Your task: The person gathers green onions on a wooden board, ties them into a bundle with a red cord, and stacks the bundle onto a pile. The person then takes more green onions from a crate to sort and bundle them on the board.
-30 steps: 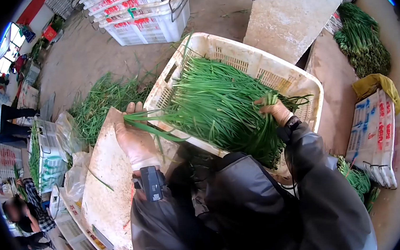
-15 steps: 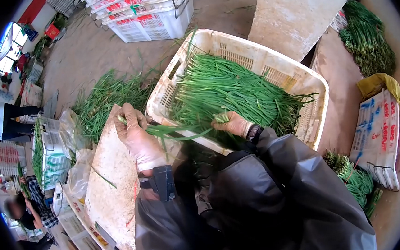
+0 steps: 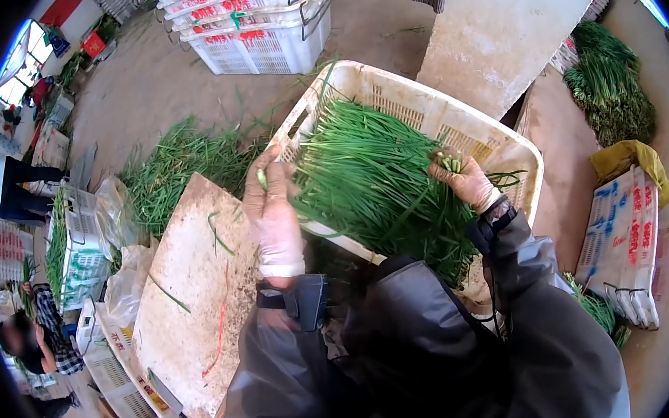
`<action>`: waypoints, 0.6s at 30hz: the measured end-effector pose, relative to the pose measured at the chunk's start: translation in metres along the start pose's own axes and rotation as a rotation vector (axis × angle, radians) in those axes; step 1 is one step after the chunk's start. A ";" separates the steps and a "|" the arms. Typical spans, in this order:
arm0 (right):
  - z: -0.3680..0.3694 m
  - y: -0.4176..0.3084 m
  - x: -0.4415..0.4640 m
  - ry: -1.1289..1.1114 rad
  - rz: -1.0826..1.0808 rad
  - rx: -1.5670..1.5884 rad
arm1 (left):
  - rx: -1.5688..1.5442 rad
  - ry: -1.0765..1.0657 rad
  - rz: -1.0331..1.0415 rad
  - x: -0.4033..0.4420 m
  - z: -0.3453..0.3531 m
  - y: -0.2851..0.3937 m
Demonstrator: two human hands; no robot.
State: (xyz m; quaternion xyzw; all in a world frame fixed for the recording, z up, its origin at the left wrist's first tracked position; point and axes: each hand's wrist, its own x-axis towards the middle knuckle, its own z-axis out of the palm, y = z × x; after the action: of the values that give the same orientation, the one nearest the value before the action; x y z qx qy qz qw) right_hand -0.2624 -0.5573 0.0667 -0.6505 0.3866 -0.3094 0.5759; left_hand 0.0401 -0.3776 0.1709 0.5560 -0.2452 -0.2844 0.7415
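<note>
My right hand (image 3: 465, 177), in a thin soiled glove, is closed around the pale cut ends of a bunch of garlic chives (image 3: 448, 161). Their green leaves trail down and left over the crate. At the left rim of the crate is my left hand (image 3: 271, 210), gloved too, pinching a small pale-green piece of chive (image 3: 262, 179) between its fingers; the fingertips are a little blurred. A dirty white plastic crate (image 3: 495, 133) stands before me, with a thick layer of green chives (image 3: 374, 166) lying in it.
Left of me lies a stained white board (image 3: 191, 301) with loose leaves and a red string on it. A heap of chives (image 3: 180, 171) covers the floor beyond. Stacked crates (image 3: 261, 48) stand ahead; bundled chives (image 3: 610, 81) lie right. Another person (image 3: 51, 337) is at far left.
My right hand has moved right and up with its bunch, away from my left hand. The left hand has shifted right to the crate's rim, and the leaves no longer stretch between both hands.
</note>
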 end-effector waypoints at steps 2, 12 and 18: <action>0.013 -0.025 0.001 -0.144 0.066 0.057 | 0.061 -0.085 0.040 -0.004 0.007 -0.007; 0.124 -0.096 -0.002 -0.428 0.110 0.219 | -0.052 -0.399 -0.067 -0.028 0.036 -0.035; 0.142 -0.093 0.004 -0.354 0.087 0.178 | -0.028 -0.368 -0.148 -0.023 0.031 -0.047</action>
State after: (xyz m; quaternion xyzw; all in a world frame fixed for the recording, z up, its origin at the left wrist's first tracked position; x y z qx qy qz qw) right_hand -0.1265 -0.4844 0.1383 -0.6241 0.2781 -0.1979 0.7028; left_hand -0.0041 -0.3932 0.1325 0.5009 -0.3313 -0.4382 0.6689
